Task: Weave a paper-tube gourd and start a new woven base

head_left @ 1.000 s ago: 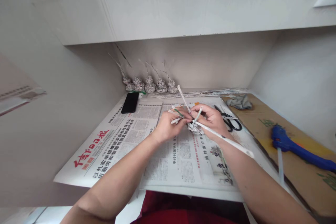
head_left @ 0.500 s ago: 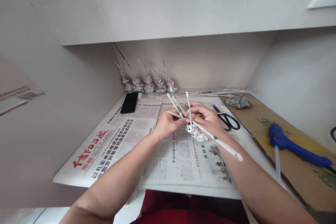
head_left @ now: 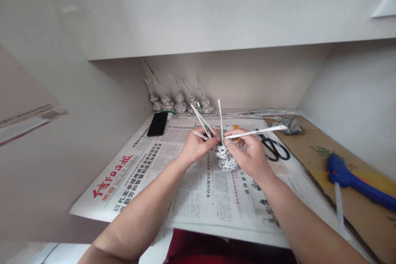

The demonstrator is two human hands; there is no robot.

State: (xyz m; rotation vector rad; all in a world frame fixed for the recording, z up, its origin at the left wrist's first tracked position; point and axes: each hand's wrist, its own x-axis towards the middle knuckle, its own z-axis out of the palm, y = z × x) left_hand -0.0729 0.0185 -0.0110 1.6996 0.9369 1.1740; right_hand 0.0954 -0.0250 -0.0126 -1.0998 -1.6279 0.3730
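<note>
A small gourd-shaped piece woven from rolled newspaper (head_left: 227,161) stands over the newspaper, between my two hands. Several paper tubes fan up from its top, one of them marked green. My left hand (head_left: 198,147) is closed, thumb and fingers pinching the tubes at the left of the rim. On the other side my right hand (head_left: 251,152) pinches a long white paper tube (head_left: 262,130) near its base; this tube points out to the right. Another tube (head_left: 220,117) sticks straight up between the hands. Some fingertips are hidden behind the weave.
Several finished-looking woven gourds (head_left: 180,104) line the back wall, near a black phone (head_left: 157,124) and loose paper tubes (head_left: 247,114). Black-handled scissors (head_left: 275,148) lie beyond my right hand. A blue glue gun (head_left: 349,179) and grey cloth (head_left: 289,125) rest on cardboard (head_left: 312,148).
The long tube at my right hand has swung from pointing toward me to pointing out right. The woven gourd is more upright, and my right hand has turned. The view has shifted slightly.
</note>
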